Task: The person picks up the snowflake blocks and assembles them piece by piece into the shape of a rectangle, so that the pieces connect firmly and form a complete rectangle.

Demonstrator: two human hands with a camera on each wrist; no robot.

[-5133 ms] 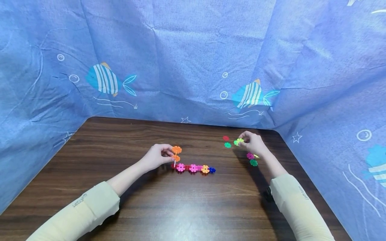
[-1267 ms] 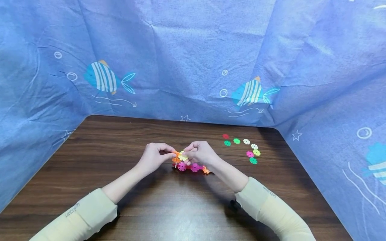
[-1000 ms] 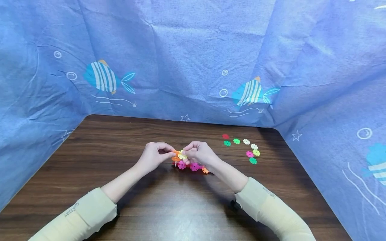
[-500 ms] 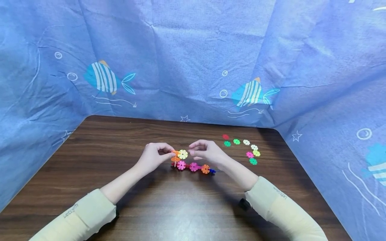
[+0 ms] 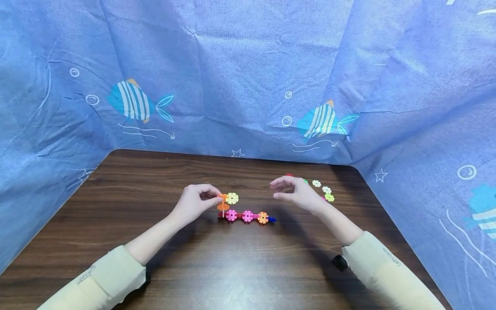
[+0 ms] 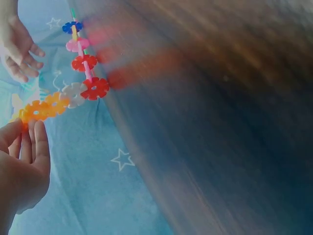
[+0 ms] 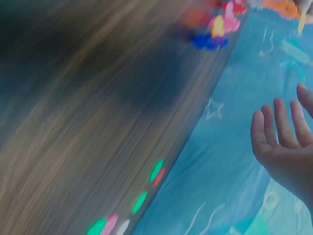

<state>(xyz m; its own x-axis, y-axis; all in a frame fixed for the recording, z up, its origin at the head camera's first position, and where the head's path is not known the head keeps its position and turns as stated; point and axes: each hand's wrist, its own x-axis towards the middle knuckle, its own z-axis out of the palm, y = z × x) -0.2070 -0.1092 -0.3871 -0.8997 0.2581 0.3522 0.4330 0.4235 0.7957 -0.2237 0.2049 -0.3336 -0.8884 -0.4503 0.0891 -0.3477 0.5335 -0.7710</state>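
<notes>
My left hand (image 5: 198, 200) pinches the orange interlocking disc (image 6: 38, 110) at the top of a short upright stack. A pale yellow flower-shaped disc (image 5: 232, 198) sticks out to the right from that end. Below, the stack runs through a second orange disc (image 6: 57, 103) and a whitish disc (image 6: 73, 95) into a low row on the table. Along this row come red, pink discs (image 5: 247, 216), an orange-yellow disc (image 5: 263, 218) and a blue disc (image 5: 272, 219). My right hand (image 5: 298, 194) hovers between the row and the loose discs, holding nothing, its fingers relaxed.
Several loose discs lie at the back right of the wooden table (image 5: 155, 172), among them white (image 5: 316, 183) and yellow-green (image 5: 329, 197) ones. My right hand partly covers others in the head view. A blue fish-print cloth (image 5: 240, 86) hangs behind the table.
My right hand brought a pale yellow disc from the loose discs to the orange one in my left hand. It has since let go and moved right; the yellow disc stays attached.
</notes>
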